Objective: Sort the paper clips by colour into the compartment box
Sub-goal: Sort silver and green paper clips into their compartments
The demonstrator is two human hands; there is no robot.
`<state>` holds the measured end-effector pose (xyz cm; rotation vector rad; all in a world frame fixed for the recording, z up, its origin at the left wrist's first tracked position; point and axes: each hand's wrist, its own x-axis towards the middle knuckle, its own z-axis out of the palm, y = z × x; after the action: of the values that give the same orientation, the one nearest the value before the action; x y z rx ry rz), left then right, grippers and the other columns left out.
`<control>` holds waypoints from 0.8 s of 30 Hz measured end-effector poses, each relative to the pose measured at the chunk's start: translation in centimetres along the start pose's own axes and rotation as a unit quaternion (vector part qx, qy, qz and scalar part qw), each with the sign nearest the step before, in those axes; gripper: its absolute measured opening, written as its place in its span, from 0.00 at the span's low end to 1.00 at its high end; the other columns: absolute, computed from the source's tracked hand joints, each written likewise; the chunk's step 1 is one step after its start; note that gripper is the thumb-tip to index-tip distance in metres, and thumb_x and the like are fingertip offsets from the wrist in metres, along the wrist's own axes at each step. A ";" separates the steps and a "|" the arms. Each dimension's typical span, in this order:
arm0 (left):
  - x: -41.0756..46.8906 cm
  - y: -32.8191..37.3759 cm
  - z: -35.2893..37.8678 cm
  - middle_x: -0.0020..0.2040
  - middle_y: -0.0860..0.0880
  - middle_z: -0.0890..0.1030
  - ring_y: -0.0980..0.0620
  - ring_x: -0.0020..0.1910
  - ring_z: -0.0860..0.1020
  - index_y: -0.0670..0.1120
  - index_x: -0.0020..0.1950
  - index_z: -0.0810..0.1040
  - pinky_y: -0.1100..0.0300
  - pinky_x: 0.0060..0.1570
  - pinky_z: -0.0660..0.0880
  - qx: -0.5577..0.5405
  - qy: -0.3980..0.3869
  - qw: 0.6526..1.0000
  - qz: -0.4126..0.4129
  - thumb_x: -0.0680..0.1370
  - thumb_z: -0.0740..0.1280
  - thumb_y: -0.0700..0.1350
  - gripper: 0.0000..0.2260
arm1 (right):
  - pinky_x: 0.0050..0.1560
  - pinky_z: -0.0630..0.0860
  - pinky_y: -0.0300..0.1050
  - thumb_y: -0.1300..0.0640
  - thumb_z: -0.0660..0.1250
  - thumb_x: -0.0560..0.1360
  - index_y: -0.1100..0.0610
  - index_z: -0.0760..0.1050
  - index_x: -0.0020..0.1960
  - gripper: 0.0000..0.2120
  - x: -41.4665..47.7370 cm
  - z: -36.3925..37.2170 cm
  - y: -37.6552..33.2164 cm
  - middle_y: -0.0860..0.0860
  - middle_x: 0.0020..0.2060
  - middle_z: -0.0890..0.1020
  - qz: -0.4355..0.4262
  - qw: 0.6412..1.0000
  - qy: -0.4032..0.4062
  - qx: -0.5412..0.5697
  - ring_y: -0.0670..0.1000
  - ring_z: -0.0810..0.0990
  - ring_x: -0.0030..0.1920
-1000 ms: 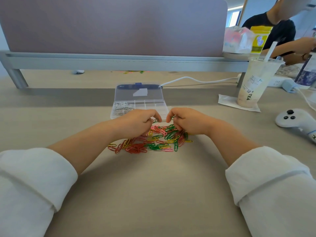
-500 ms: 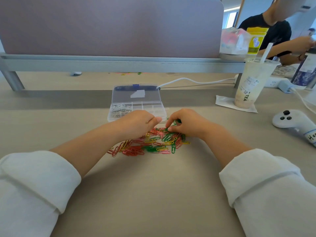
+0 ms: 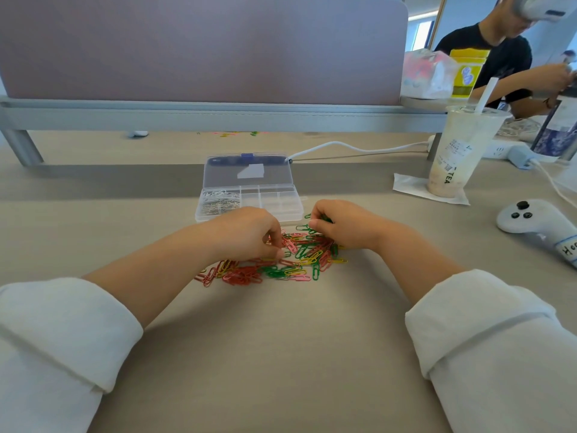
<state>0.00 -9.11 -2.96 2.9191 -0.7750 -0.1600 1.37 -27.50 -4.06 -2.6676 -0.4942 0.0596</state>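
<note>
A heap of red, green, yellow and pink paper clips (image 3: 281, 267) lies on the beige desk in front of me. Behind it stands a clear compartment box (image 3: 282, 203) with its lid open; its left compartments hold silver and white clips (image 3: 218, 201), the others look empty. My left hand (image 3: 246, 232) rests on the heap's left part with fingers curled, fingertips among pink and red clips. My right hand (image 3: 340, 226) sits at the heap's upper right edge, fingers curled round several green clips (image 3: 321, 218).
A milk tea cup (image 3: 459, 151) with a straw stands on a napkin at the right. A white controller (image 3: 537, 220) lies further right. A white cable (image 3: 359, 148) runs behind the box. A grey divider (image 3: 203, 48) closes the back; another person sits beyond it.
My right hand gathered green clips and drew slightly up to the heap's top right. My left hand dipped lower into the pink and red clips.
</note>
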 end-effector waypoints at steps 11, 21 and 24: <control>-0.3 0.0 -0.3 0.46 0.54 0.71 0.54 0.45 0.69 0.49 0.59 0.74 0.62 0.44 0.64 0.003 -0.028 0.999 -0.015 0.79 0.60 0.51 0.12 | 0.35 0.64 0.32 0.61 0.54 0.80 0.57 0.74 0.57 0.12 -0.2 -0.1 -0.6 0.41 0.32 0.68 -0.016 0.999 -0.015 0.040 0.40 0.67 0.33; -0.4 0.1 -0.7 0.31 0.56 0.67 0.59 0.30 0.66 0.53 0.52 0.79 0.67 0.29 0.60 -0.029 0.015 0.999 0.002 0.75 0.65 0.46 0.07 | 0.33 0.63 0.29 0.64 0.56 0.76 0.50 0.66 0.34 0.15 0.2 0.0 -1.1 0.43 0.32 0.70 -0.019 0.998 -0.012 0.054 0.41 0.67 0.33; -0.5 0.2 -0.5 0.32 0.57 0.67 0.61 0.31 0.66 0.54 0.52 0.80 0.67 0.29 0.61 -0.014 0.011 1.000 0.026 0.73 0.69 0.53 0.09 | 0.35 0.63 0.36 0.64 0.55 0.75 0.53 0.64 0.29 0.17 0.2 0.3 -1.3 0.47 0.29 0.68 -0.010 0.998 -0.004 0.067 0.45 0.65 0.32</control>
<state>-0.49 -8.97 -2.35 2.8662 -0.8374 -0.1328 1.08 -26.19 -3.78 -2.5312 -0.5020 0.0942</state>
